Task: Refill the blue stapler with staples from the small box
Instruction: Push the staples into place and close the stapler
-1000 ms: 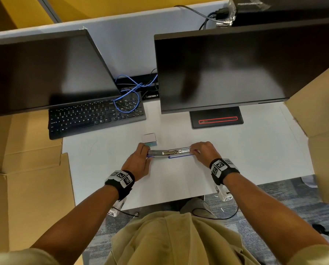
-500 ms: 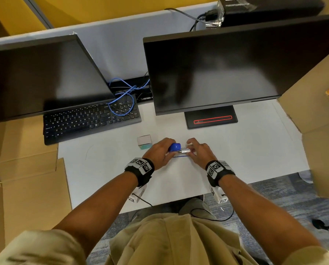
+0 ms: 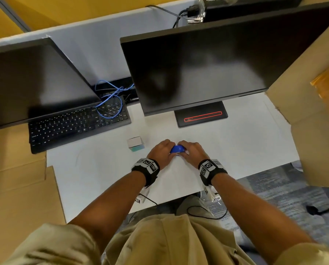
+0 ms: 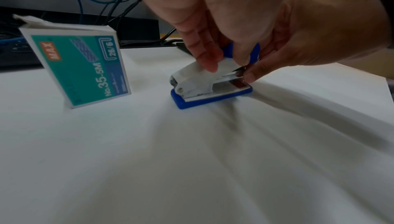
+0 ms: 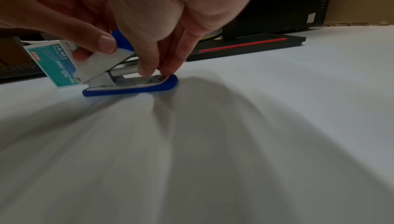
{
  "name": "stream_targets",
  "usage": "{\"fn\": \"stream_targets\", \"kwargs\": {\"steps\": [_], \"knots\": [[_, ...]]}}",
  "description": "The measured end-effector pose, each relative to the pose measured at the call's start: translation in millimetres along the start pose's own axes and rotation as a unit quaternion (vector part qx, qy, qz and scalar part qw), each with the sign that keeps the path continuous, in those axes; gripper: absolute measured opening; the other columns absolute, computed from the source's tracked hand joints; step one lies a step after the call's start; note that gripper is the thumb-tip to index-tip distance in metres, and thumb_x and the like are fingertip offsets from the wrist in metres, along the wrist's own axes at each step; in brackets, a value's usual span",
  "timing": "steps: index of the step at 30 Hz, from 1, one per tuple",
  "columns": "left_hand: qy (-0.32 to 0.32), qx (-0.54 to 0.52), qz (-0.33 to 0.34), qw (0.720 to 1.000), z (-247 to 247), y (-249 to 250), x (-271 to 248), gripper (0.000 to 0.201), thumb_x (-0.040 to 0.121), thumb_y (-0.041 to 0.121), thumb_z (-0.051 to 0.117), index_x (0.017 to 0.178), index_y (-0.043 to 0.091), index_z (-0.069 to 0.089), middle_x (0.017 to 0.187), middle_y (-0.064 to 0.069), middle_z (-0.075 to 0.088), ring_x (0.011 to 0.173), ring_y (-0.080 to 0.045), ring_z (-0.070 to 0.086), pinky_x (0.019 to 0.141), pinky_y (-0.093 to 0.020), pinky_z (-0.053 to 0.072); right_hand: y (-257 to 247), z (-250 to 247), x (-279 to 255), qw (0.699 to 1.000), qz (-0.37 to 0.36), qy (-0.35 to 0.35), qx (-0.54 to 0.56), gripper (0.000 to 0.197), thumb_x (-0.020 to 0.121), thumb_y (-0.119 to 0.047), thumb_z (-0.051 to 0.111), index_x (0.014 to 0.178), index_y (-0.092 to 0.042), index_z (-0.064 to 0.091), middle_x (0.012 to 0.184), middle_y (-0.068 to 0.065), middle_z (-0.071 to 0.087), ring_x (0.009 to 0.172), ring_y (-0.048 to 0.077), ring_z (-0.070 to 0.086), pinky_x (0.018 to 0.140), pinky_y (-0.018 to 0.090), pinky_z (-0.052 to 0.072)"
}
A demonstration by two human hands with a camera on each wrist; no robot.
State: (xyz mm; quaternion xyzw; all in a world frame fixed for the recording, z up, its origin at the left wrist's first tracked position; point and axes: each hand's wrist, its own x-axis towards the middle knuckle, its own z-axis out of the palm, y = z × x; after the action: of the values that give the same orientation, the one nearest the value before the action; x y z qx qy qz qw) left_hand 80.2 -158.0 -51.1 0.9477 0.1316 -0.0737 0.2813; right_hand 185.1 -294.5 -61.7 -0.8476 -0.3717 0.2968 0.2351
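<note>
Stapler (image 3: pixel 177 149) first: from your head camera, it sits on the white desk (image 3: pixel 245 150) between your two hands, only its blue cap showing. A second ago it lay opened out flat in a long line; half a second ago the top was swinging over; now it is folded nearly shut. I read that as the closing step, so the refill looks almost done, though whether staples went in cannot be seen. Your left hand (image 3: pixel 160 153) curls over the hinge end, your right hand (image 3: pixel 193 153) over the front end. The small box (image 3: pixel 135 144) stands just left of your left hand, apart from it.

From your left wrist, the stapler's blue base (image 4: pixel 185 103) lies flat on the desk, the white top (image 4: pixel 192 72) angled up over the metal magazine (image 4: pixel 233 74), not yet snapped down. Your left fingers (image 4: pixel 208 59) press and grip the top. The box (image 4: pixel 81 69), labelled No.35-5M 26/6, leans on its edge with a flap loose at the top; its contents are hidden.

From your right wrist, your right fingertips (image 5: pixel 147 69) pinch the magazine's front end just above the base (image 5: pixel 132 88), while your left thumb (image 5: pixel 104 43) bears on the top. The magazine's inside is out of sight too.
</note>
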Motion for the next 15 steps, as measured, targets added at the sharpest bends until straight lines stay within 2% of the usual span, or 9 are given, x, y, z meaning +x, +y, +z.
{"fn": "stream_targets", "kwargs": {"steps": [2,3,5,7,8,10,12,15], "knots": [[-0.007,0.036,-0.013,0.999,2,-2,0,0.029,0.094,0.027,0.055,0.116,0.01,0.059,0.11,-0.011,0.059,0.1,-0.027,0.057,0.083,-0.036,0.048,-1,-1,-2,1.0,-0.014,0.005,0.002,0.02,0.085,-0.023,0.068,0.104,-0.017,0.064,0.092,0.008,0.071,0.084,0.025,0.063,0.084,0.041,0.054],[-0.014,0.06,-0.026,0.998,3,-4,-1,0.029,0.093,0.026,0.055,0.116,0.009,0.059,0.112,-0.011,0.058,0.103,-0.027,0.055,0.083,-0.036,0.049,-1,0,-3,1.0,-0.019,0.009,0.0,0.024,0.084,-0.024,0.07,0.106,-0.016,0.066,0.097,0.008,0.072,0.088,0.026,0.064,0.088,0.041,0.053],[-0.034,0.108,-0.058,0.992,2,-10,-5,0.029,0.093,0.023,0.055,0.116,0.008,0.058,0.116,-0.011,0.055,0.109,-0.027,0.051,0.082,-0.037,0.05,0,1,-5,1.0,-0.022,0.017,-0.006,0.04,0.084,-0.028,0.071,0.121,-0.016,0.063,0.116,0.009,0.069,0.106,0.026,0.062,0.099,0.038,0.049],[-0.048,0.141,-0.09,0.985,-1,-19,-10,0.027,0.093,0.021,0.054,0.116,0.007,0.056,0.117,-0.011,0.054,0.11,-0.027,0.049,0.079,-0.038,0.05,-1,2,-7,1.0,-0.019,0.013,-0.013,0.047,0.086,-0.031,0.068,0.13,-0.019,0.057,0.127,0.007,0.064,0.114,0.024,0.059,0.104,0.036,0.045],[-0.053,0.147,-0.105,0.982,-1,-23,-12,0.026,0.093,0.02,0.053,0.116,0.007,0.055,0.117,-0.011,0.054,0.11,-0.027,0.05,0.079,-0.038,0.05,0,3,-7,1.0,-0.018,0.008,-0.019,0.046,0.087,-0.031,0.067,0.13,-0.02,0.057,0.126,0.007,0.065,0.112,0.024,0.059,0.103,0.037,0.046],[-0.054,0.137,-0.125,0.981,-2,-30,-17,0.031,0.092,0.02,0.054,0.12,0.007,0.051,0.12,-0.012,0.053,0.109,-0.028,0.052,0.081,-0.039,0.05,-1,4,-5,0.999,-0.02,-0.003,-0.042,0.037,0.087,-0.033,0.065,0.121,-0.02,0.06,0.111,0.007,0.069,0.098,0.025,0.063,0.094,0.039,0.052],[-0.049,0.106,-0.135,0.984,0,-34,-21,0.048,0.092,0.02,0.055,0.135,0.006,0.04,0.129,-0.013,0.051,0.115,-0.029,0.051,0.089,-0.038,0.048,-5,5,-4,0.998,-0.014,-0.007,-0.069,0.028,0.085,-0.036,0.064,0.107,-0.018,0.061,0.094,0.007,0.069,0.083,0.024,0.062,0.082,0.041,0.056],[-0.042,0.058,-0.153,0.986,-1,-34,-25,0.068,0.092,0.021,0.055,0.148,0.005,0.02,0.141,-0.017,0.043,0.123,-0.031,0.05,0.102,-0.036,0.044,-12,7,-2,0.993,0.007,-0.009,-0.12,0.041,0.084,-0.05,0.063,0.104,-0.015,0.056,0.088,0.006,0.067,0.078,0.025,0.062,0.075,0.037,0.054]]}}
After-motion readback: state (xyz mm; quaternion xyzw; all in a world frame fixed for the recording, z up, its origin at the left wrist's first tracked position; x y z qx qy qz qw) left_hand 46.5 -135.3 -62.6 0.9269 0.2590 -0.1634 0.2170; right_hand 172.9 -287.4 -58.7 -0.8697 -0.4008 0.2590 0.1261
